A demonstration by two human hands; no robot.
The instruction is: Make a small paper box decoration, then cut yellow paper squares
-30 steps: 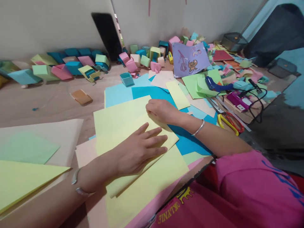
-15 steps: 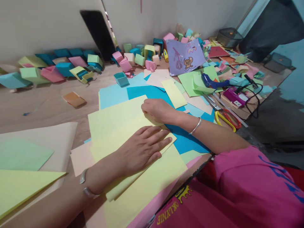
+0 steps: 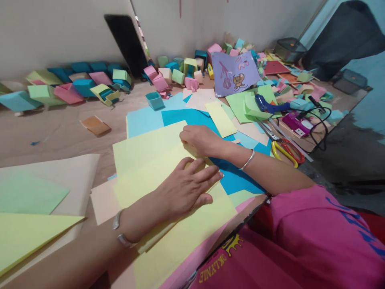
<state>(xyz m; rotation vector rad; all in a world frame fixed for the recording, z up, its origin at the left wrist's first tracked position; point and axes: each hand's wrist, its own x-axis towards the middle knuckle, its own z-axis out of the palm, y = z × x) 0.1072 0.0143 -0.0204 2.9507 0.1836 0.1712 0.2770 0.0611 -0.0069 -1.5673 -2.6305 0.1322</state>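
A pale yellow paper sheet (image 3: 144, 160) lies in front of me with its near edge folded over. My left hand (image 3: 188, 186) presses on that fold, palm down, fingers stretched toward the right end of the crease. Just beyond it my right hand (image 3: 200, 140) rests on the sheet's far right part with fingers curled in; whatever they pinch is hidden beneath. Another yellow sheet (image 3: 192, 245) lies underneath, closer to my body. Blue paper (image 3: 240, 176) shows under my right forearm.
Small coloured paper boxes (image 3: 84, 86) line the wall, with a phone (image 3: 126, 44) leaning there. At the right are scissors (image 3: 285, 152), a blue glue gun (image 3: 270, 105), a purple power adapter (image 3: 297, 123) with a cable, and a purple drawn-on card (image 3: 234, 74).
My left hand has slid rightward along the fold, its fingers reaching the crease's right end. The right hand stays in place on the sheet. The view has shifted slightly.
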